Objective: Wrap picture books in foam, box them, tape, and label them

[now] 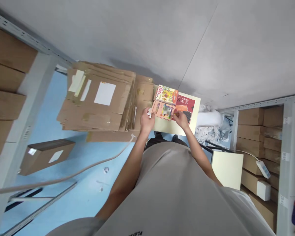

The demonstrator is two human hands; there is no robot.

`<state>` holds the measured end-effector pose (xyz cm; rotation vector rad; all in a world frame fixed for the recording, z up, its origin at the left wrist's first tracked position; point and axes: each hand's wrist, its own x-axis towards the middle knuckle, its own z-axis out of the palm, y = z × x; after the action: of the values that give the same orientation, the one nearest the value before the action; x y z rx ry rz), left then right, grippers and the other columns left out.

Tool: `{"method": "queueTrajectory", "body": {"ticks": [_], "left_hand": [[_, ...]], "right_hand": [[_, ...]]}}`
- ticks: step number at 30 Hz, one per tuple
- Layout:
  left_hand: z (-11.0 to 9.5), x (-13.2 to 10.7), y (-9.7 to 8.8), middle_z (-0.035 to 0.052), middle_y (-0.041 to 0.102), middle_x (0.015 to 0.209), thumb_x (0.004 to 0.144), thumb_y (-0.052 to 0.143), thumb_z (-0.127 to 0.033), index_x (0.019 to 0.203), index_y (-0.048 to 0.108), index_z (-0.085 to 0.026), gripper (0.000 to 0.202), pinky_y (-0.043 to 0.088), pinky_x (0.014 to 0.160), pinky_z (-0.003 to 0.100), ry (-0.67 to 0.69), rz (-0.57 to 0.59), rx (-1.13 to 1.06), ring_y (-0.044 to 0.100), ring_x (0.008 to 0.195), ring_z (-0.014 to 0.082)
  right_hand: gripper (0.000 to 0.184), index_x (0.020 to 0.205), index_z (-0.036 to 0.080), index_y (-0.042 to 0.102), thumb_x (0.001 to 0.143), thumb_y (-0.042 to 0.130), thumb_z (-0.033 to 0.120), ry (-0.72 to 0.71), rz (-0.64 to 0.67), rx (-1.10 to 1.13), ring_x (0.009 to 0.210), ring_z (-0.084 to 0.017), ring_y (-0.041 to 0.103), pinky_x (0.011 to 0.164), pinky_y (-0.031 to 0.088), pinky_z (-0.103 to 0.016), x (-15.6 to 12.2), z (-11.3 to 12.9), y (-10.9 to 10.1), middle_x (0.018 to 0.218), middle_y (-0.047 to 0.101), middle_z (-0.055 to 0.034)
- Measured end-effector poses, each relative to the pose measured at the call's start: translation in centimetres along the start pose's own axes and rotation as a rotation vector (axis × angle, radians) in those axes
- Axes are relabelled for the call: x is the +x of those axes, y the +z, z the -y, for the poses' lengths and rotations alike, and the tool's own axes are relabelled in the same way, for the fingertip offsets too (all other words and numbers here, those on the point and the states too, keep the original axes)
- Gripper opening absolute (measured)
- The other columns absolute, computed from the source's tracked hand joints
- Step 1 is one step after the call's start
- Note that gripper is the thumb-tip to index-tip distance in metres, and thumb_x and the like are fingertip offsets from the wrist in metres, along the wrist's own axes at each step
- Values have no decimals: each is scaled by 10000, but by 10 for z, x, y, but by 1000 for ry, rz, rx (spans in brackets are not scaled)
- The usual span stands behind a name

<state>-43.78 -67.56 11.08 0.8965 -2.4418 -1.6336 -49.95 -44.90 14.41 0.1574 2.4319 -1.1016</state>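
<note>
A small pink book [159, 110] with a coloured picture on its cover lies over the small table [167, 127]. My left hand [147, 122] closes on its left edge, thumb on top. At the opposite edge my right hand [181, 120] pinches the book's corner between thumb and fingers. Just beyond it is a second small book [166, 94] with a bright yellow and green cover. A larger red book [189, 105] with white lettering lies to the right, partly covered by the small books and my right hand.
A tall stack of flattened cardboard boxes [95, 114] stands left of the table. A cable [88, 168] crosses the left side above the blue floor. White wrapping material [208, 126] is heaped at right. Shelves of cartons [250, 131] flank both sides; a grey wall [149, 32] rises behind.
</note>
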Motion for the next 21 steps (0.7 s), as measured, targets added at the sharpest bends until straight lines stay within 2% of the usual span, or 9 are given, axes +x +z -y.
{"method": "queueTrajectory", "body": {"ticks": [3,6,9,12,15,18,21], "left_hand": [[2,17,2,198,757,1363,949,704,-294,1277,721,-187,346,554,1219,550,43,118,89,697,1348,375],[2,25,7,180,768,1254,954,670,-295,1133,718,-207,205,558,1199,559,106,271,161,698,1306,386],[5,23,9,187,752,1349,938,704,-297,1196,717,-210,273,531,1250,552,146,326,179,670,1385,388],[9,18,8,190,709,1493,918,726,-269,1347,695,-214,433,486,1318,546,155,337,141,630,1482,380],[6,22,11,215,675,1561,936,717,-284,1476,650,-195,552,439,1355,594,144,273,86,593,1528,406],[-8,42,23,226,621,1643,923,737,-269,1567,604,-173,664,373,1405,593,155,156,-14,513,1615,419],[-26,64,38,195,677,1582,895,747,-238,1520,652,-198,634,370,1414,566,182,157,-97,516,1622,406]], "right_hand": [[226,1047,243,721,988,844,424,108,-71,-112,1059,-282,848,928,607,-347,12,13,14,1076,879,-84],[307,1086,238,702,956,893,441,188,-136,-155,1097,-289,851,922,611,-339,14,13,23,1134,878,-103],[277,1133,225,704,998,851,417,235,-99,-102,978,-248,874,884,617,-311,7,5,27,1147,883,-94],[258,1159,221,725,1022,815,420,223,-76,-72,952,-232,878,924,624,-313,4,-2,25,1134,891,-83],[384,1222,221,738,983,844,502,183,-196,-82,1134,-273,856,1040,619,-370,16,2,17,1219,881,-118],[492,1267,199,744,974,829,584,162,-283,-7,1157,-286,839,1053,620,-392,41,17,8,1233,873,-147],[483,1179,177,773,948,853,594,171,-300,51,1118,-294,836,1018,625,-391,61,33,4,1199,876,-165]]}}
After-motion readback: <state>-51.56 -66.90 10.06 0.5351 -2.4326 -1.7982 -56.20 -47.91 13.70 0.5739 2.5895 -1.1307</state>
